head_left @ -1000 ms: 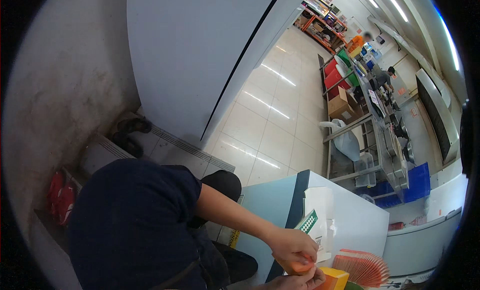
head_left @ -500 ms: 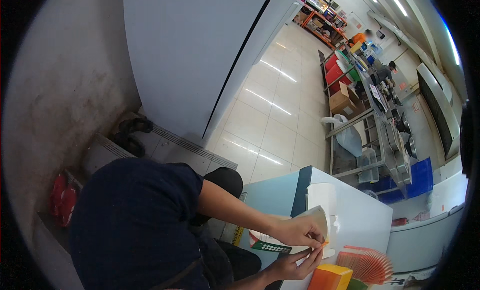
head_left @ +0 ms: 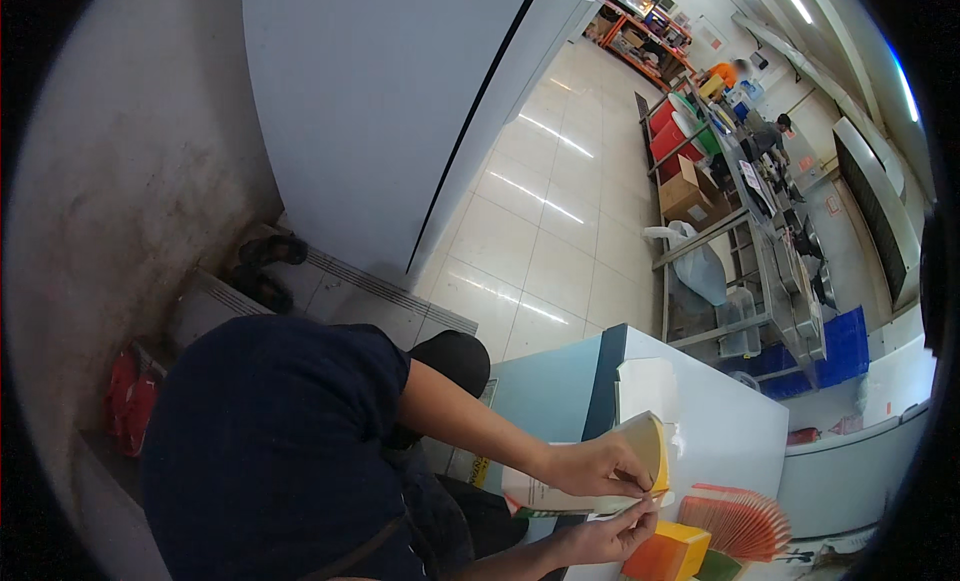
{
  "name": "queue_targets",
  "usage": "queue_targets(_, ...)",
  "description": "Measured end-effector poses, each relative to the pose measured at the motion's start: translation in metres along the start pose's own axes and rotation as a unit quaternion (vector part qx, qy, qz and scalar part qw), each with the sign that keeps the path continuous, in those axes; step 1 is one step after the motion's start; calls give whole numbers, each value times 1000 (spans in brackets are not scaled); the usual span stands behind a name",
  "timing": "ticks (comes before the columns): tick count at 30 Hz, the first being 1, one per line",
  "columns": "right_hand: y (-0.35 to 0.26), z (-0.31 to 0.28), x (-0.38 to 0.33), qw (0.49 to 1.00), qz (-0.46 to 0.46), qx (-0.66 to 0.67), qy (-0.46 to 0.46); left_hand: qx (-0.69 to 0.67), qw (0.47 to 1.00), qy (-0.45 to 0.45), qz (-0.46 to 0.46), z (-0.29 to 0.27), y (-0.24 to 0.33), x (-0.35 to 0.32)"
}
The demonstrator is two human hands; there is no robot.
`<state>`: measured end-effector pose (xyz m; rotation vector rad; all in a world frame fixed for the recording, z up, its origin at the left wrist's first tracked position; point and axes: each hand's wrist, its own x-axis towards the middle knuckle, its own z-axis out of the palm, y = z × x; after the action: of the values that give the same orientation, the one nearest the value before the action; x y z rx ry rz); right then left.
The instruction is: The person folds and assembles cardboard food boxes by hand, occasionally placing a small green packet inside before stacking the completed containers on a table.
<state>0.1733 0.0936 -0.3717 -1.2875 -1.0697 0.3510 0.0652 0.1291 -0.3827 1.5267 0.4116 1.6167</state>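
My left hand [head_left: 605, 465] pinches the edge of a printed card piece [head_left: 565, 495], a packaging blank or sleeve with a white curved inside and yellow, red and green printing. From below, my right hand [head_left: 608, 539] closes its fingers on the same edge, and the fingertips of both hands meet there. A yellow strip runs along the card's right side. Beneath the card lies a white flattened card [head_left: 645, 386] on the white worktop [head_left: 720, 421]. An orange-and-yellow box [head_left: 668, 553] stands just beside my right hand.
Orange-edged folded cards [head_left: 738, 521] lie fanned out on the worktop by a green item [head_left: 718, 567]. A tall grey cabinet [head_left: 370, 111] rises ahead. Farther off, two people work along a steel bench [head_left: 765, 251] with red bins [head_left: 668, 136] and a cardboard box [head_left: 690, 193].
The card has turned in my hands: its green patterned strip is now mostly out of sight, and more of the yellow side shows. Both hands have shifted slightly right, still pinching.
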Motion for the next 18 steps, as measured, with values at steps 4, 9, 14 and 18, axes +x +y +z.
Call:
queue_targets(4, 14, -6, 1, 977, -132, -163, -44, 14, 998, -28, -48, -9, 14, 1)
queue_targets(9, 12, -7, -5, 956, -215, -199, -30, 4, 998, -39, -41, -11, 23, 4)
queue_targets(14, 20, 19, -19, 988, -28, 105, -106, -41, 999, 35, 3, 6, 3, 0)
queue_targets(18, 28, 16, -31, 937, -253, -159, -179, -184, 966, 130, -130, -1, 4, 12)
